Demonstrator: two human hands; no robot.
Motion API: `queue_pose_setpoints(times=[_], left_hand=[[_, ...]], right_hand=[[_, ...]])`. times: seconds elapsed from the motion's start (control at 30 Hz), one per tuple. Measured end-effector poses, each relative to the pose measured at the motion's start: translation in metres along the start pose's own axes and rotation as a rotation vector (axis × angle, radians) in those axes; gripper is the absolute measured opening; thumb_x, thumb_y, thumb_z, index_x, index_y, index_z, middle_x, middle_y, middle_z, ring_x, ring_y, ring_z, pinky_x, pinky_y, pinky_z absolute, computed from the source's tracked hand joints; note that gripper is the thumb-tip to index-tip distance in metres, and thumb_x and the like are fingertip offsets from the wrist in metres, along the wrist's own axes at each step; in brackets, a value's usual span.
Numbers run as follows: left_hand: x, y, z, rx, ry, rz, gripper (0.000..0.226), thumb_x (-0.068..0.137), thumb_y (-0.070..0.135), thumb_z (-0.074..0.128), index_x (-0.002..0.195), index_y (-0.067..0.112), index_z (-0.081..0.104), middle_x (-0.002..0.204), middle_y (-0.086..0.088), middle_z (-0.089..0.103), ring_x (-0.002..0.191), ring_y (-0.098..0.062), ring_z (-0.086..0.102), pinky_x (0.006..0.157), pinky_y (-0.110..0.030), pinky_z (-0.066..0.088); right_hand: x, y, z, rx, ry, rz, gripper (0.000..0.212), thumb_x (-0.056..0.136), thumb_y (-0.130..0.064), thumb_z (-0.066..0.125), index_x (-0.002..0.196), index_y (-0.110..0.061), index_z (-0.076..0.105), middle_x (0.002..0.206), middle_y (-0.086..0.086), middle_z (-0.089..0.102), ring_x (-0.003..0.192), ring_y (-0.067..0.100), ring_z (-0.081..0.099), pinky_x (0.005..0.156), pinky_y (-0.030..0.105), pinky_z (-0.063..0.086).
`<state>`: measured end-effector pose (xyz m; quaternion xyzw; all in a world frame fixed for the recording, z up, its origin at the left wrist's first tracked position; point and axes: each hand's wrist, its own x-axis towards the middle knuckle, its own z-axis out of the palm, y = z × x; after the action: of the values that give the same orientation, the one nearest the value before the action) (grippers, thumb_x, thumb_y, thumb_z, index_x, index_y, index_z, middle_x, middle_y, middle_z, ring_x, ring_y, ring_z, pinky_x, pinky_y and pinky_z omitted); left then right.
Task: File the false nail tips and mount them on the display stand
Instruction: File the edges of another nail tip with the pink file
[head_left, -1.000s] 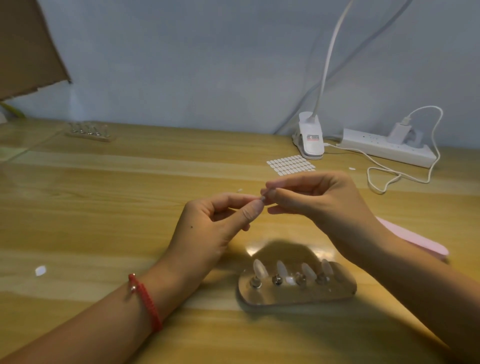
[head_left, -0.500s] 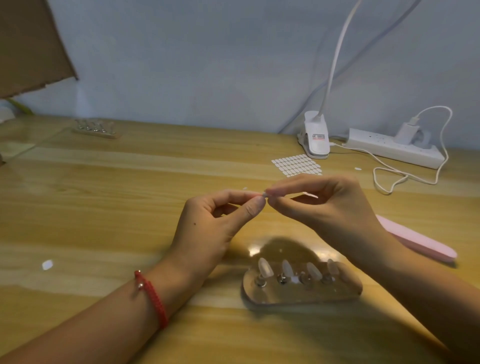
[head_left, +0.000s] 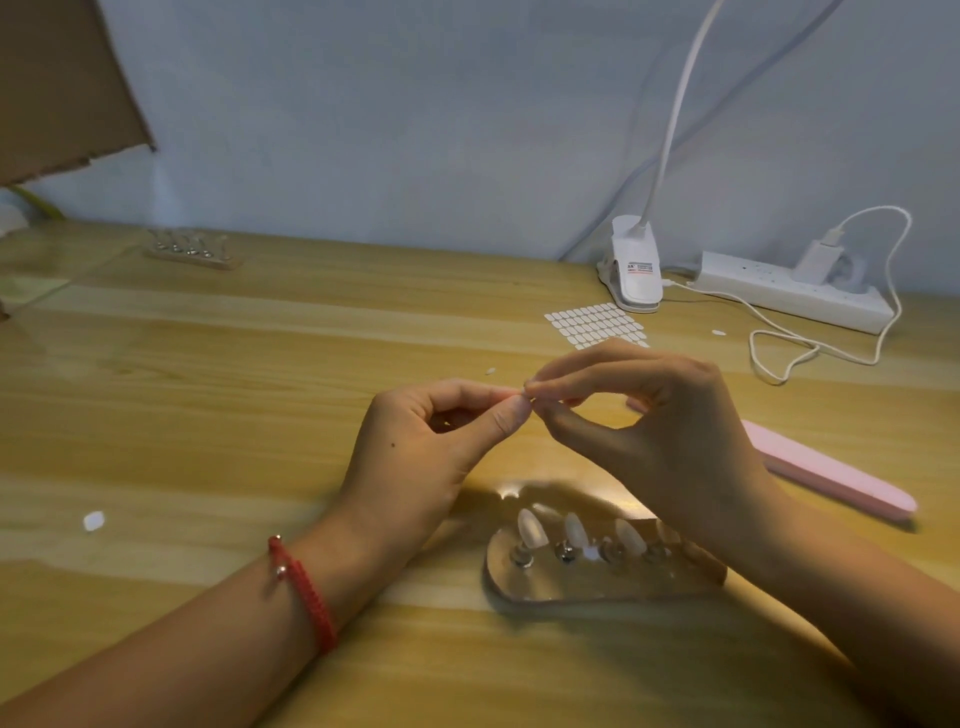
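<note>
The two hands meet in the air over the tabletop (head_left: 260, 389). The left hand (head_left: 431, 447) and the right hand (head_left: 660, 431) each pinch with thumb and first finger, and the fingertips touch at one spot. A tiny piece (head_left: 523, 397) is held there. It is too small to say if it is a nail tip or a sticky pad. I think it is held up high so the eyes can see it well. Two hands help because such a small thing is easy to drop.

The display stand (head_left: 550, 584) sits at 5 o'clock from the pinch, just under the right wrist. At least three nail tips (head_left: 531, 527) stand on its little posts, tilted up. The wrist may hide one more. The stand is near, so the next tip has only a short way to go.

The pink nail file (head_left: 831, 475) lies flat at 3 o'clock from the right hand, apart from it. No hand holds it, so filing does not seem to be the job right now. A sheet of sticky pads (head_left: 592, 322) lies at 1 o'clock from the pinch, easy to reach. My guess is that a pad is being peeled or pressed on so a tip will stay on the stand. The hard part is not letting the piece slip or stick to a finger.
</note>
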<state>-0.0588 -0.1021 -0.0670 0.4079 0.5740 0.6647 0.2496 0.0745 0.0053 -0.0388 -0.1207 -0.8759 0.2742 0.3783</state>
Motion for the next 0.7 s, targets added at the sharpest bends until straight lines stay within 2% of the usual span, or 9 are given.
queue_pose_setpoints(times=[0.1,0.2,0.27,0.43,0.5,0.53,0.6,0.67,0.7], left_hand=[[-0.001,0.001,0.001,-0.009,0.021,0.010,0.025,0.068,0.033,0.071,0.087,0.016,0.076,0.085,-0.003,0.075,0.088,-0.019,0.070,0.073,-0.013,0.051],[-0.003,0.004,0.001,0.016,0.041,0.037,0.023,0.070,0.032,0.071,0.087,0.018,0.076,0.083,-0.001,0.075,0.084,-0.014,0.069,0.069,-0.011,0.050],[-0.004,0.004,0.001,0.016,0.054,0.047,0.023,0.070,0.032,0.071,0.087,0.017,0.076,0.083,0.000,0.075,0.082,-0.013,0.069,0.069,-0.011,0.051],[-0.004,0.005,0.000,0.039,0.084,0.046,0.021,0.070,0.032,0.070,0.087,0.020,0.075,0.086,-0.001,0.075,0.085,-0.014,0.069,0.070,-0.016,0.052],[-0.004,0.007,0.000,0.088,0.104,0.080,0.022,0.071,0.037,0.069,0.088,0.024,0.075,0.088,-0.010,0.072,0.089,-0.026,0.065,0.075,-0.031,0.055],[-0.004,0.009,0.000,0.127,0.105,0.114,0.022,0.071,0.041,0.069,0.087,0.027,0.075,0.090,-0.011,0.070,0.089,-0.029,0.062,0.078,-0.034,0.053],[-0.004,0.012,0.000,0.190,0.112,0.194,0.021,0.070,0.046,0.066,0.086,0.034,0.074,0.090,0.000,0.066,0.085,-0.020,0.059,0.072,-0.024,0.051],[-0.005,0.013,0.000,0.233,0.122,0.238,0.021,0.070,0.050,0.064,0.087,0.041,0.073,0.091,0.010,0.060,0.080,-0.010,0.055,0.066,-0.013,0.045],[-0.005,0.013,0.000,0.240,0.122,0.254,0.021,0.070,0.050,0.064,0.088,0.042,0.072,0.090,0.011,0.057,0.079,-0.008,0.054,0.065,-0.012,0.044]], right_hand=[[0.000,-0.002,0.002,-0.011,0.013,-0.027,0.015,0.078,-0.010,0.078,0.090,-0.018,0.077,0.091,-0.009,0.072,0.086,0.005,0.066,0.076,0.009,0.049],[-0.001,-0.001,0.003,0.016,0.039,-0.045,0.015,0.078,-0.006,0.077,0.091,-0.014,0.077,0.092,-0.004,0.073,0.087,0.006,0.068,0.077,0.024,0.055],[-0.003,-0.001,0.004,0.020,0.041,-0.056,0.016,0.079,-0.005,0.077,0.092,-0.013,0.077,0.094,-0.003,0.073,0.088,0.007,0.069,0.078,0.028,0.056],[-0.003,-0.003,0.002,0.004,-0.013,-0.033,0.020,0.082,-0.012,0.074,0.101,-0.018,0.076,0.100,-0.007,0.072,0.094,0.003,0.067,0.080,0.022,0.055],[0.002,-0.006,-0.005,0.161,-0.050,0.041,0.021,0.084,-0.017,0.071,0.104,-0.018,0.074,0.100,-0.008,0.073,0.096,0.005,0.068,0.081,0.021,0.054],[0.006,-0.007,-0.009,0.282,-0.055,0.104,0.022,0.085,-0.019,0.068,0.106,-0.017,0.073,0.098,-0.007,0.074,0.096,0.007,0.069,0.080,0.020,0.054],[0.013,-0.008,-0.015,0.502,-0.073,0.275,0.026,0.088,-0.021,0.062,0.113,-0.019,0.069,0.098,-0.004,0.075,0.094,0.010,0.070,0.076,0.019,0.055],[0.015,-0.006,-0.015,0.635,-0.178,0.451,0.029,0.091,-0.026,0.058,0.118,-0.021,0.065,0.100,0.001,0.074,0.095,0.015,0.070,0.073,0.022,0.057],[0.014,-0.006,-0.014,0.679,-0.250,0.507,0.032,0.090,-0.030,0.057,0.120,-0.021,0.064,0.101,0.004,0.073,0.095,0.018,0.070,0.074,0.026,0.058]])
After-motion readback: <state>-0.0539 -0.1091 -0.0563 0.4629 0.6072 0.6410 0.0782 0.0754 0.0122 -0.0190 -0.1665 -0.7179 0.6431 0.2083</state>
